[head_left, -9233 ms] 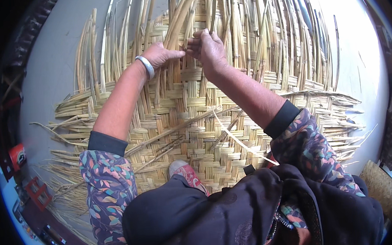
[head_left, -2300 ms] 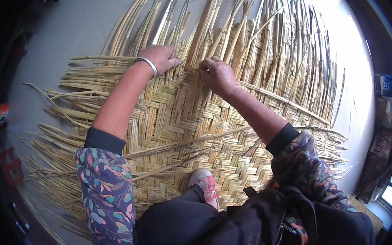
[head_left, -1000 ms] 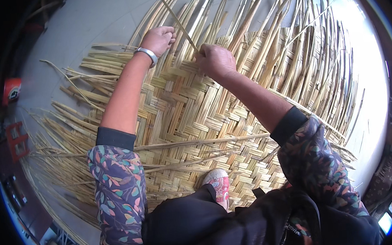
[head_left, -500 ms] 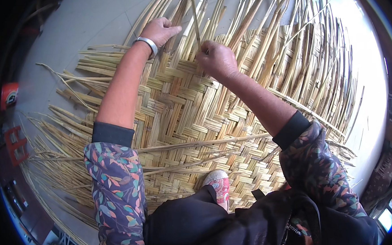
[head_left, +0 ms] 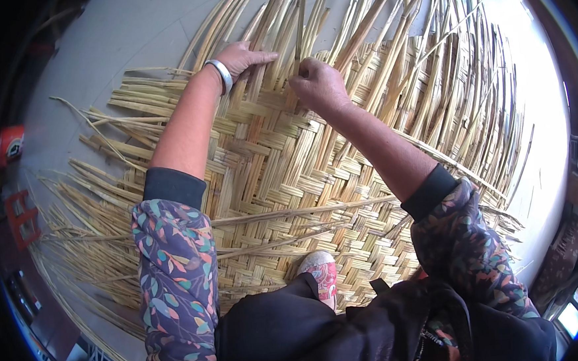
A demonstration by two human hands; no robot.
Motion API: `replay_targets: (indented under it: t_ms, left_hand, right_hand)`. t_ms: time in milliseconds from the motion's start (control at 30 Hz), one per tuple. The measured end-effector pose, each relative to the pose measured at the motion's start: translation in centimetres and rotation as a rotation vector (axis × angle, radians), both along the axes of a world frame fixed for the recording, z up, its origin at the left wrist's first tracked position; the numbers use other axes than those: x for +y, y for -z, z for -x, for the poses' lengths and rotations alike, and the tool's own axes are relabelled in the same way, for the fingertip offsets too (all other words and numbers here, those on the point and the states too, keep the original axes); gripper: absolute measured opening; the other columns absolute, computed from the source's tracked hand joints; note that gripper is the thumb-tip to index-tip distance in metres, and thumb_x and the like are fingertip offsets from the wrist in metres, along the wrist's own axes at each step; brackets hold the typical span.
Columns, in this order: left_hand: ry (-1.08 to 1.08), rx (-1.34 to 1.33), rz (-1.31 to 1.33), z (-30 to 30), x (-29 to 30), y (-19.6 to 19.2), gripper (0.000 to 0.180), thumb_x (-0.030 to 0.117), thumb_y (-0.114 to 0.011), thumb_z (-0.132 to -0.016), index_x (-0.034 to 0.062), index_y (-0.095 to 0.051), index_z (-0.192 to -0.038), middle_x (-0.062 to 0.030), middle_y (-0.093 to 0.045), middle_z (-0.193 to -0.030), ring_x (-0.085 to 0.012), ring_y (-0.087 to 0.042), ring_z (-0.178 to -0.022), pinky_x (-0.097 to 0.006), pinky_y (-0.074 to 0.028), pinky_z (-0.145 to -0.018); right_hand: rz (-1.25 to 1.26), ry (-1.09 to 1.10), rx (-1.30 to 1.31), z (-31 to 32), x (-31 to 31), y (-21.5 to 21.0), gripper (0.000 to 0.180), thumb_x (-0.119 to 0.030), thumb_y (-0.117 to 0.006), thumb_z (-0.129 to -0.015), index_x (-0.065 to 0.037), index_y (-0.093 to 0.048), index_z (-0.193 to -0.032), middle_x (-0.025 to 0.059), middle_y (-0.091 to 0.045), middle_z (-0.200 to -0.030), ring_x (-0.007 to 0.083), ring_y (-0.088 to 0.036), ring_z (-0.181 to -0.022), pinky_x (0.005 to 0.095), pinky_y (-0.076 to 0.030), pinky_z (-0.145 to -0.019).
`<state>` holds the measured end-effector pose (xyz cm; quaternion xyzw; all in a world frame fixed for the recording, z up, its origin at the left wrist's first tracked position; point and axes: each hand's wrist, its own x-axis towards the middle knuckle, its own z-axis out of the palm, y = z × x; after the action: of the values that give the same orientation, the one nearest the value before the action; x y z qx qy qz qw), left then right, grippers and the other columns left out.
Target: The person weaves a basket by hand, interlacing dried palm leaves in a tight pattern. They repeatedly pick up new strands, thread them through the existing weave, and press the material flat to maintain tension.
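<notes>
A straw-yellow mat of flat reeds (head_left: 289, 180), woven in zigzag steps with its loose ends (head_left: 142, 98) fanning out, lay on the grey floor (head_left: 102, 53). The right hand (head_left: 320, 83) pinched one thin, brownish reed strip (head_left: 302, 22); whether the left hand (head_left: 240, 59) gripped, I could not tell.

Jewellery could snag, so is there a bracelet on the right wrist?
No, the right wrist is bare; the silvery bracelet is on the left wrist.
</notes>
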<state>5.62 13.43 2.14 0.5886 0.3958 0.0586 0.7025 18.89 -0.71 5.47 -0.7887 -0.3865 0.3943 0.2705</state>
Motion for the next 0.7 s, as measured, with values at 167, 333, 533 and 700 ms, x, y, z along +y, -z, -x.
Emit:
replay_targets:
  t_ms: [167, 333, 533, 700]
  left_hand:
    - [0.001, -0.106, 0.119, 0.6, 0.7, 1.3, 0.035, 0.019, -0.072, -0.079, 0.0023, -0.056, -0.105, -0.0037, -0.065, -0.09, -0.0109, -0.063, -0.078, -0.026, -0.053, -0.069]
    - [0.022, -0.19, 0.202, 0.9, 0.7, 1.1, 0.033, 0.017, -0.07, -0.08, 0.0015, -0.056, -0.106, -0.0047, -0.065, -0.091, -0.0119, -0.063, -0.079, -0.027, -0.053, -0.073]
    - [-0.035, -0.201, 0.107, 1.3, -0.1, 0.8, 0.031, 0.016, -0.067, -0.083, 0.0016, -0.057, -0.109, -0.0067, -0.064, -0.098, -0.0129, -0.061, -0.089, -0.028, -0.051, -0.08]
    - [-0.377, -0.621, 0.233, 2.5, 0.3, 1.4, 0.029, 0.011, -0.06, -0.087, 0.0052, -0.055, -0.114, -0.0066, -0.062, -0.1, -0.017, -0.06, -0.094, -0.031, -0.05, -0.085]
  right_hand:
    - [0.083, 0.066, 0.014, 0.0, 0.5, 1.5, 0.026, -0.018, -0.056, -0.078, -0.002, -0.06, -0.099, 0.0175, -0.065, -0.091, 0.0266, -0.064, -0.088, 0.0383, -0.048, -0.083]
    - [-0.009, -0.156, -0.354, 0.5, 0.9, 3.2, 0.026, -0.024, -0.058, -0.08, -0.013, -0.062, -0.103, 0.0125, -0.065, -0.097, 0.0282, -0.062, -0.092, 0.0388, -0.048, -0.083]
    - [0.097, -0.162, -0.216, 1.0, 0.8, 1.6, 0.024, -0.029, -0.057, -0.083, -0.019, -0.063, -0.104, 0.0093, -0.065, -0.099, 0.0276, -0.061, -0.094, 0.039, -0.048, -0.082]
    - [0.054, -0.202, -0.231, 0.6, 0.7, 2.7, 0.023, -0.029, -0.055, -0.085, -0.019, -0.063, -0.104, 0.008, -0.065, -0.1, 0.0264, -0.06, -0.097, 0.0388, -0.047, -0.083]
